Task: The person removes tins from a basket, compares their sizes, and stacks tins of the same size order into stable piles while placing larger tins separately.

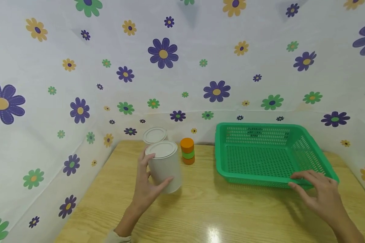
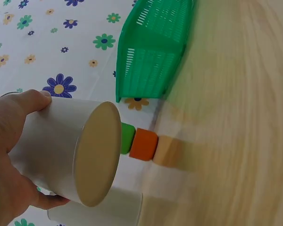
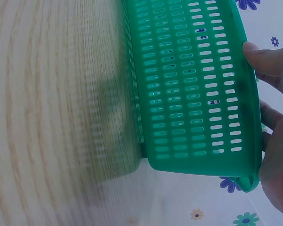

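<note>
My left hand [image 1: 146, 189] grips a plain white can [image 1: 167, 173] with a ringed lid, its fingers and thumb spread round the side. The can is tilted and raised, and its flat bottom [image 2: 99, 153] shows in the left wrist view. Behind it stands a second white can [image 1: 154, 135], mostly hidden in the head view. Just right of the held can is a small orange jar [image 1: 187, 144] with a green band. My right hand [image 1: 322, 194] holds the front rim of a green plastic basket [image 1: 261, 179] near its right corner, thumb outside and fingers over the rim.
The basket stands on a light wooden table [image 1: 200, 216] at the back right, and its slotted floor shows bare. A white cloth [image 1: 188, 77] printed with flowers hangs behind the table and along both sides.
</note>
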`<action>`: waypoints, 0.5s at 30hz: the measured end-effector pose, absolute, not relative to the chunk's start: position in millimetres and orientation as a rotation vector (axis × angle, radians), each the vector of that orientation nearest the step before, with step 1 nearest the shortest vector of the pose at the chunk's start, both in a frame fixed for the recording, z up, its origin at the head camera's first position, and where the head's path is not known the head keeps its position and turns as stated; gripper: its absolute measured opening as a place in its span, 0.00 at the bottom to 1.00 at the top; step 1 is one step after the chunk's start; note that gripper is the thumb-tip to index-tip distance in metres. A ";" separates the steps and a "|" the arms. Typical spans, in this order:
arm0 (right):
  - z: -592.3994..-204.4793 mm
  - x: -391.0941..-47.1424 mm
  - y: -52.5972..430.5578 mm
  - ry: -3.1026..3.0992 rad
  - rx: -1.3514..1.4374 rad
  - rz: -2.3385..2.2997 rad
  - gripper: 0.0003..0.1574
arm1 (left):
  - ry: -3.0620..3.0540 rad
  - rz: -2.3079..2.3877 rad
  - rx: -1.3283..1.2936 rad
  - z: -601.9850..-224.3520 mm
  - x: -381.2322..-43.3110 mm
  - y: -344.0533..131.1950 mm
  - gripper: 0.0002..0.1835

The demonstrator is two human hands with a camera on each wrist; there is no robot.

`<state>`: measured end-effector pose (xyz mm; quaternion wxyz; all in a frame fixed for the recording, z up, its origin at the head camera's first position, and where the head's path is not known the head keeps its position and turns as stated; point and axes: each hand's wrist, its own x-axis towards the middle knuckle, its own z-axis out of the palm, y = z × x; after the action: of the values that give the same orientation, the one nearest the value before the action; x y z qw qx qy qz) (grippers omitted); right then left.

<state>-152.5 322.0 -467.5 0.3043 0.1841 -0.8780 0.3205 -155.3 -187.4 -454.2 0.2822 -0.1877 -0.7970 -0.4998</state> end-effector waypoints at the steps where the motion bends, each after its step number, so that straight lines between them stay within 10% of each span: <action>1: -467.4 -152.5 322.1 -2.324 0.488 0.848 0.20 | -2.141 -1.327 -0.488 -455.5 -155.0 -190.2 0.51; 15: -467.8 -152.3 323.5 -2.334 0.486 0.849 0.19 | -2.148 -1.230 -0.385 -451.0 -138.6 -204.9 0.50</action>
<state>-152.3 323.5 -467.8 0.3009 0.1833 -0.8795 0.3200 -138.6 -204.9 -451.0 0.3128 -0.1459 -0.8145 -0.4664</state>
